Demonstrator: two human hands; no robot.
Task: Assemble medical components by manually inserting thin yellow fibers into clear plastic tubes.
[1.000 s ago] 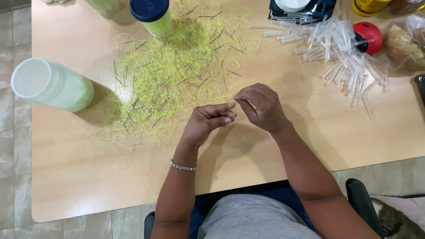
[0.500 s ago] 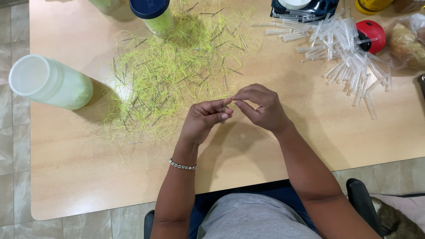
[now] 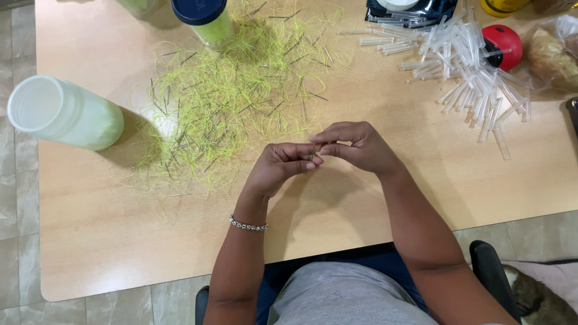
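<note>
My left hand (image 3: pixel 282 167) and my right hand (image 3: pixel 356 146) meet fingertip to fingertip over the middle of the wooden table (image 3: pixel 120 241). Between the pinched fingers is a thin needle with yellow-green thread (image 3: pixel 315 150), mostly hidden. A bracelet (image 3: pixel 247 225) circles my left wrist. Just beyond and left of the hands lies a loose heap of yellow-green threads mixed with thin dark needles (image 3: pixel 223 102).
A pale green jar (image 3: pixel 63 114) lies on its side at the left. A blue-lidded jar (image 3: pixel 203 19) stands at the back. A pile of clear plastic tubes (image 3: pixel 469 72), a red round object (image 3: pixel 503 46) and a plastic bag (image 3: pixel 554 51) are at the back right.
Both hands have stayed together at the same spot; the fingers shifted slightly as they work the thin piece between them.
</note>
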